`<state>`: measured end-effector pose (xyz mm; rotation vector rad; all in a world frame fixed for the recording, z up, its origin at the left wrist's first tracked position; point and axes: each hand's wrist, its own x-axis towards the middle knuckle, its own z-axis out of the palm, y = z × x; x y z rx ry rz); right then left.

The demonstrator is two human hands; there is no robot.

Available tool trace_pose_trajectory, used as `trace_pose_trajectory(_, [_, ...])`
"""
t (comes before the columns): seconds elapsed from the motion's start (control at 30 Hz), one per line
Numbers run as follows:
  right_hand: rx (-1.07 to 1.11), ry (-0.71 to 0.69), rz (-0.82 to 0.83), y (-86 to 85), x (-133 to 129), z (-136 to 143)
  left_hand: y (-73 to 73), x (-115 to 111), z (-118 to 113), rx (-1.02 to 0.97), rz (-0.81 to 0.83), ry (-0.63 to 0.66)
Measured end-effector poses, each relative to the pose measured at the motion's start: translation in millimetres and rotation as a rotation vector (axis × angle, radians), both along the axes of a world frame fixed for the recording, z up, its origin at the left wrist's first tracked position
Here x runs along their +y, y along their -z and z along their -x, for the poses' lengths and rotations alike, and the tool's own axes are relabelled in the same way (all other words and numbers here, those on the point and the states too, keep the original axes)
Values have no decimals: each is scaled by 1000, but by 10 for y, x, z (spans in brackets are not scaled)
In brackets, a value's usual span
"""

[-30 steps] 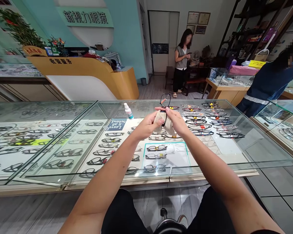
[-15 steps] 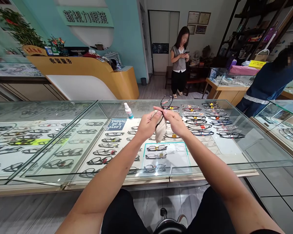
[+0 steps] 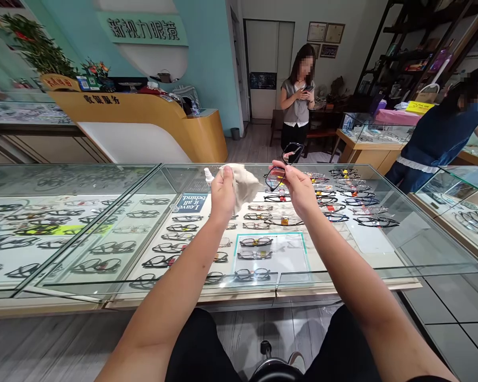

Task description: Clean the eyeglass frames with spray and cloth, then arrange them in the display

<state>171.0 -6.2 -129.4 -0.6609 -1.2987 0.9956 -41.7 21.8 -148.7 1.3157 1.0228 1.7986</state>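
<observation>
My left hand (image 3: 223, 193) is closed on a beige cleaning cloth (image 3: 244, 187), which hangs loosely from its fingers. In my right hand (image 3: 298, 187) is a pair of dark-rimmed eyeglasses (image 3: 274, 179), pinched near the middle of the frame, with one lens to the left of the fingers and the other above them. Cloth and eyeglasses are apart, both raised over the glass counter. Behind the left hand, a white spray bottle (image 3: 208, 174) is mostly hidden, with only its top showing.
A glass display case (image 3: 334, 254) spans the front, with rows of eyeglasses inside. Across the room, a person (image 3: 298, 95) stands looking at a phone. Another person (image 3: 441, 127) leans over a case at right. A yellow reception counter (image 3: 143, 111) stands at back left.
My hands have moved apart. The left drew the cloth away to the left, off the eyeglasses, while the right carried the eyeglasses to the right. The cloth now hangs spread out.
</observation>
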Motion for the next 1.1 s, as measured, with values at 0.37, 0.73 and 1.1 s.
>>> trace_pose_trajectory(0.37, [65,-138,50,-98,-68,-20,-49,-1,174,1013,330,-122])
trace_pose_trajectory(0.73, [-282,-229,-5,-91,-53,-67,-3,-20,136,781,-303,-257])
trace_pose_trajectory(1.1, [-519,-200,-60,-116,-87,-174,-86,-200,9,861,-615,-139])
